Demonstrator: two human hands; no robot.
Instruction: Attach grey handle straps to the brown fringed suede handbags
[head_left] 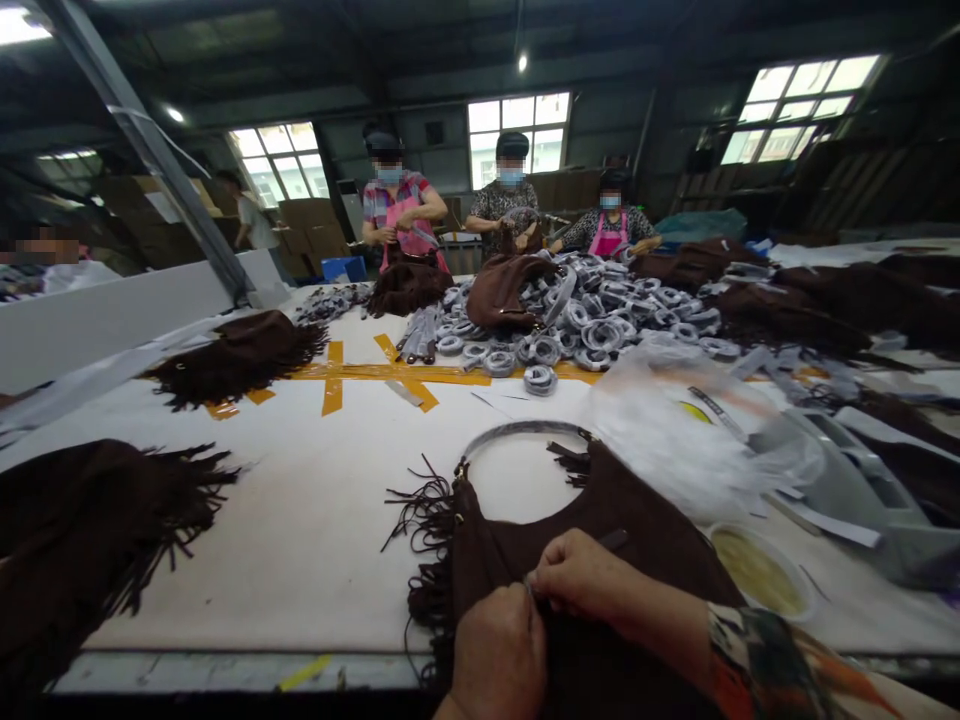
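A dark brown fringed handbag (615, 500) lies at the table's front edge, its curved handle (525, 428) wrapped in clear film and arching away from me. Over its front panel my left hand (501, 650) is closed in a fist, gripping the bag's material. Touching it, my right hand (581, 575) pinches with thumb and forefinger. A small greyish bit shows between the two hands, too little to name. Just past my right knuckles a thin dark strip (615, 540) lies on the bag. Fringe (431, 600) hangs along the bag's left side.
Another fringed bag (82, 530) lies left, one more (240, 350) behind it. Film-wrapped coiled straps (592, 320) are heaped mid-table. At right are a plastic bag (697, 430), a bowl of yellowish stuff (757, 570) and a grey dispenser (862, 490). Several co-workers stand across the table.
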